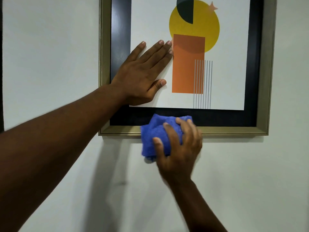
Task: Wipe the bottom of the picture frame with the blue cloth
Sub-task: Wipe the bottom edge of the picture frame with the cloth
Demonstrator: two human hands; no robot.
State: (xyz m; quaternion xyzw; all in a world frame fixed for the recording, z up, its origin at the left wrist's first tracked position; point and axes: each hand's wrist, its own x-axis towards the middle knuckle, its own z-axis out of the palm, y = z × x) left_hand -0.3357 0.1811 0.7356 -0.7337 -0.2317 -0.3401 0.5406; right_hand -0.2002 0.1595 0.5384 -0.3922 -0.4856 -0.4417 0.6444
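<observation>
Picture frame (234, 130) hangs on the pale wall (50, 64), gold moulding around a dark inner border and an abstract print (189, 64) of a yellow circle and an orange block, and its bottom rail runs level across the middle of the view. Right on that rail, a little left of its centre, sits the blue cloth (155, 133), bunched into a pad that laps up over the dark border and hangs down past the lower edge onto the wall. The right hand (178, 148) grips it with fingers curled over the wad and thumb clamped on the near side, and it looks slightly blurred, so I judge a stroke is under way, though which direction I can't tell. Up above, the left hand (143, 72) lies flat and spread on the print near the lower left corner, fingers apart, palm pressed in, bracing the frame against the wall. Good support, and it should hold there, because a hanging frame will swing or tilt under sideways rubbing. To do this well, keep the pad pushed into the stepped moulding, run full-length passes corner to corner, and wrap the cloth under the rail's lower lip where dust likely gathers.
</observation>
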